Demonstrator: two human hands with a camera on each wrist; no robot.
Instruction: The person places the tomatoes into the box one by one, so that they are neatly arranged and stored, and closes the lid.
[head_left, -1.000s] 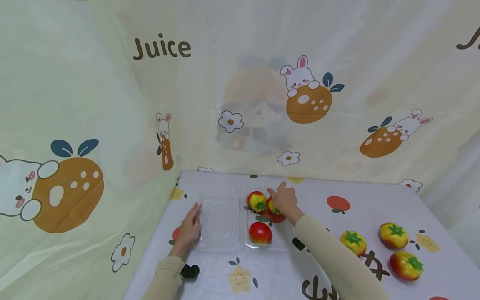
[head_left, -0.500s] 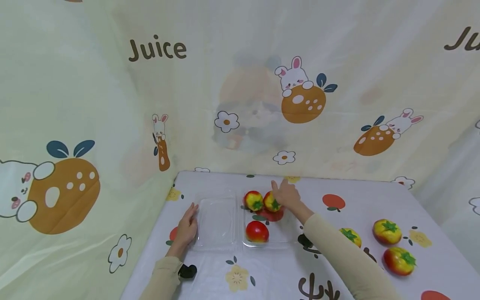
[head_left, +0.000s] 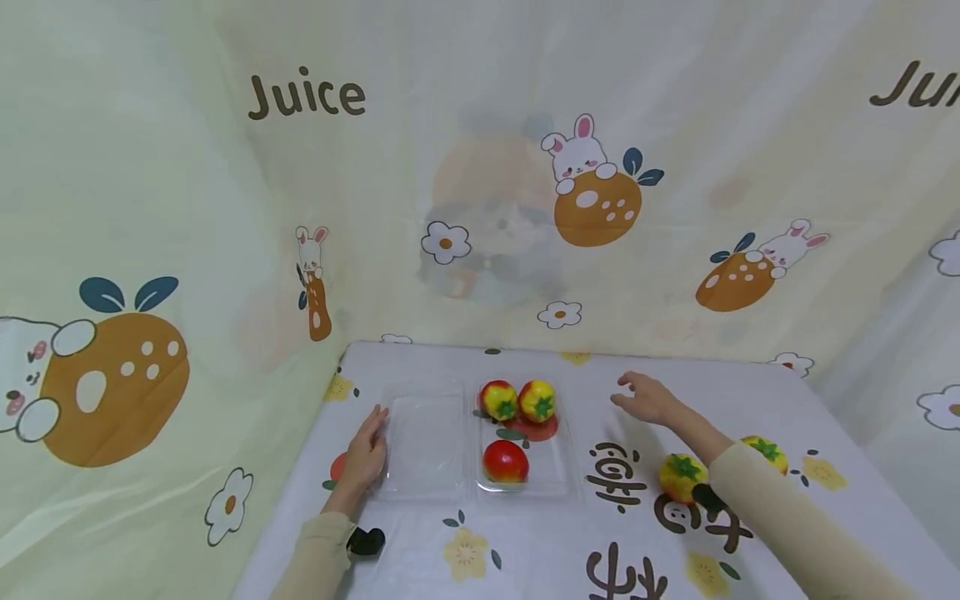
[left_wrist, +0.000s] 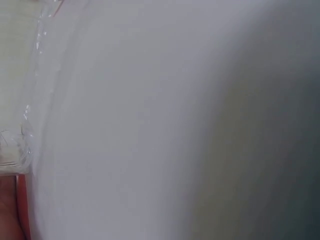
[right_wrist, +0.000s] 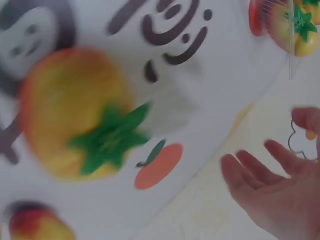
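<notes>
Filling looks midway: three red-and-yellow fruits [head_left: 506, 461] sit in the clear clamshell box [head_left: 553, 468]. The right hand [head_left: 649, 400], empty, fingers loosely bent, probably needs a loose green-capped fruit [head_left: 681, 479] next (the left hand [head_left: 364, 456] lies relaxed at the box's edge).

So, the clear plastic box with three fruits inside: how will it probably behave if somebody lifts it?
The clear plastic box is probably light and bendy, as its walls look thin. Its left half may swing or sag, since the box lies spread open. The three rounded fruits could roll about, because there is space around them.
</notes>
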